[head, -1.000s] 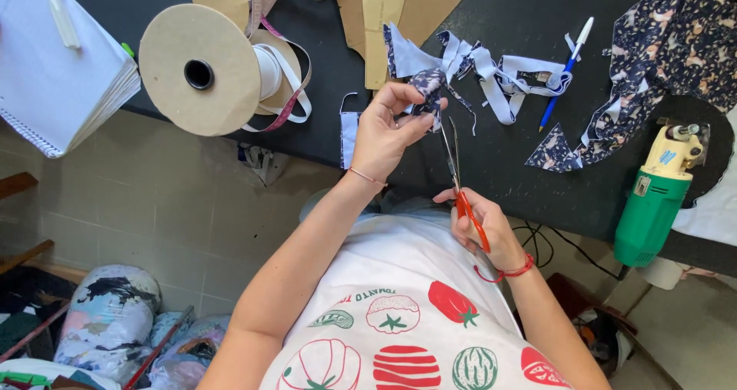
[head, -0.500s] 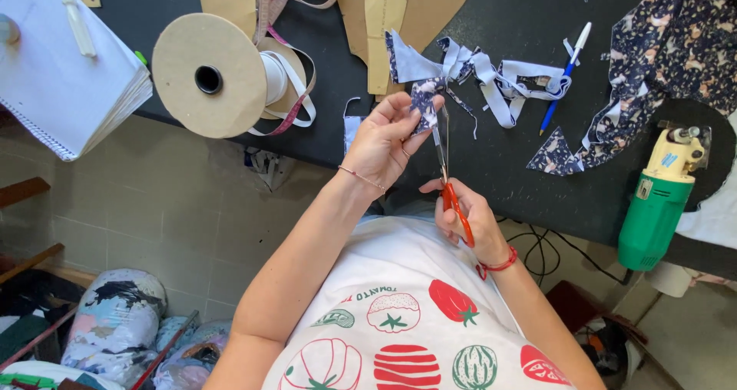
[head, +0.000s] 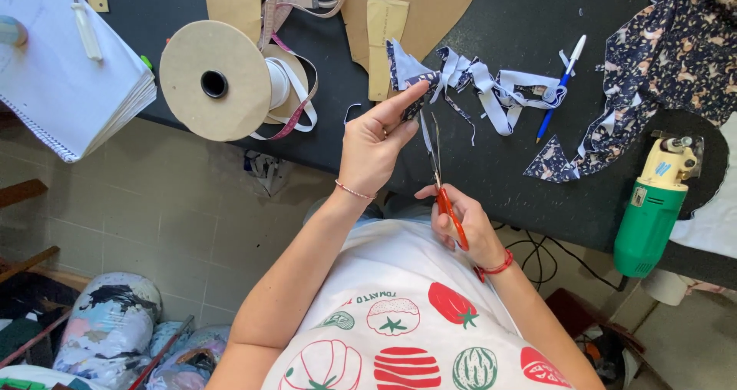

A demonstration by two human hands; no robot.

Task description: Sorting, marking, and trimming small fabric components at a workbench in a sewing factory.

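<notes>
Head view: orange-handled scissors (head: 445,198), patterned fabric strip (head: 418,106)

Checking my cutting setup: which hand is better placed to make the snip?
Right: the right hand holds the orange-handled scissors, blades at the fabric strip pinched by the left hand.

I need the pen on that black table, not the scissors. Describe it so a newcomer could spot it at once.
Start at the black table and find the heap of pale fabric strips right of centre. The pen lies slanted at that heap's right end, left of the dark printed cloth. It is the only slim stick there with a blue barrel and a white cap.
</notes>
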